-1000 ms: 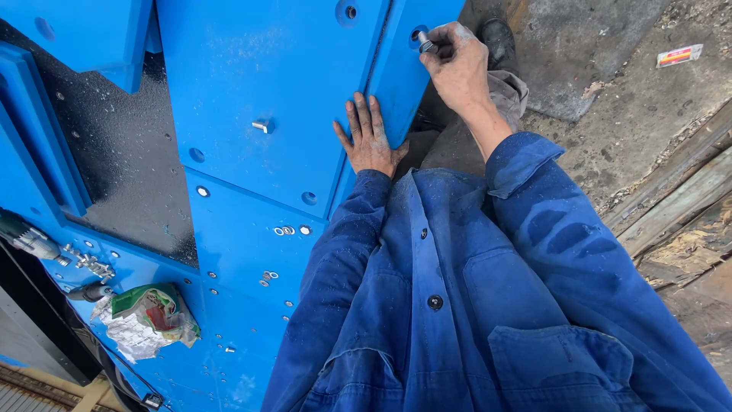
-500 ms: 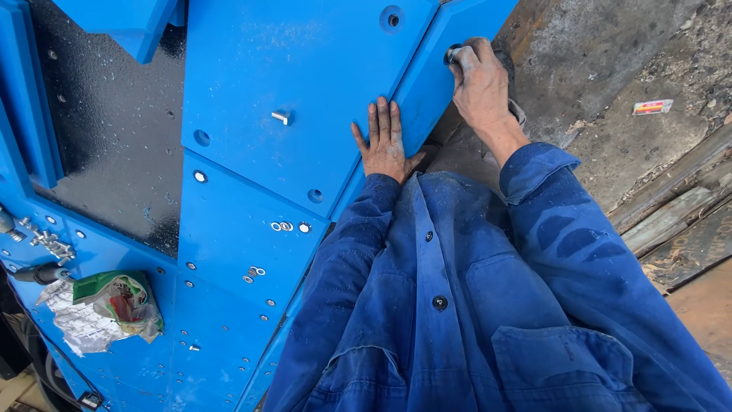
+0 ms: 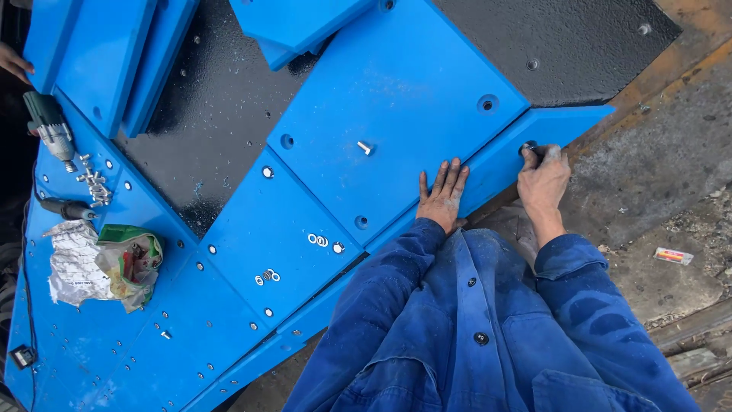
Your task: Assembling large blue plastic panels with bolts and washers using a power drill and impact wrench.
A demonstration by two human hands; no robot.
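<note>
Pressing flat with fingers spread, the left hand point(image 3: 444, 194) is lying released on the big blue panel point(image 3: 396, 99) at centre frame. Right of it, the right hand point(image 3: 543, 177) is clenching around a bolt point(image 3: 528, 147) in a hole of the narrow blue edge strip point(image 3: 499, 156). A loose bolt point(image 3: 365, 147) is resting upper left of the left hand.

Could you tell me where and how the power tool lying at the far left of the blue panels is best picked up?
Probably by the handle of the power tool. It lies flat on the blue panel, its chuck end pointing towards the loose bolts, so the body is free from above. A hand coming straight down could wrap the handle and stay off the nose.
</note>
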